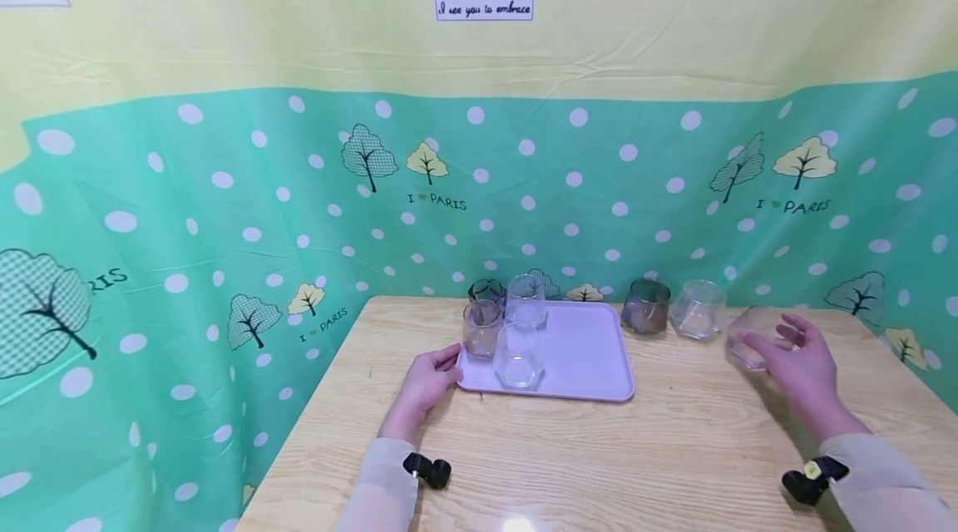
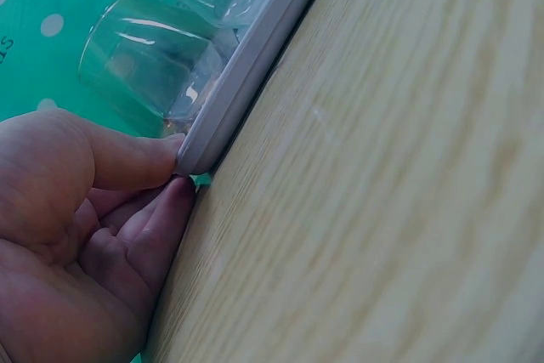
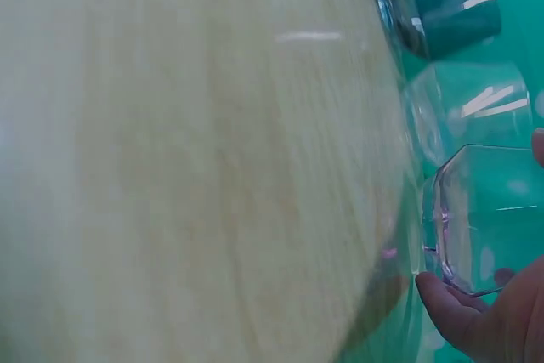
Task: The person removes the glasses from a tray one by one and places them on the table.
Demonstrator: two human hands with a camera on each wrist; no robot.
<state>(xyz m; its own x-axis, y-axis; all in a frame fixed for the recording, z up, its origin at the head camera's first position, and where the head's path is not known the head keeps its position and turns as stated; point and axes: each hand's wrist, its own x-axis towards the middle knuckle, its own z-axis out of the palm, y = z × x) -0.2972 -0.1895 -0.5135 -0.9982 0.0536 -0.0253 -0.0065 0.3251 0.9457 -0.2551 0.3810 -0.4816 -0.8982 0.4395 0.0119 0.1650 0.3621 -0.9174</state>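
My left hand pinches the left edge of a pale purple tray, thumb on the rim and fingers curled under it in the left wrist view. On the tray's left half stand several glasses: a dark one at the back, a clear one beside it, a brownish one and a clear one in front. At the far right, my right hand holds a clear, faintly pinkish glass with an angular base. That glass leans in the head view, and its far side is partly behind the fingers.
Right of the tray, a dark grey glass and a clear glass stand near the back edge of the wooden table. A green and yellow printed curtain hangs right behind the table.
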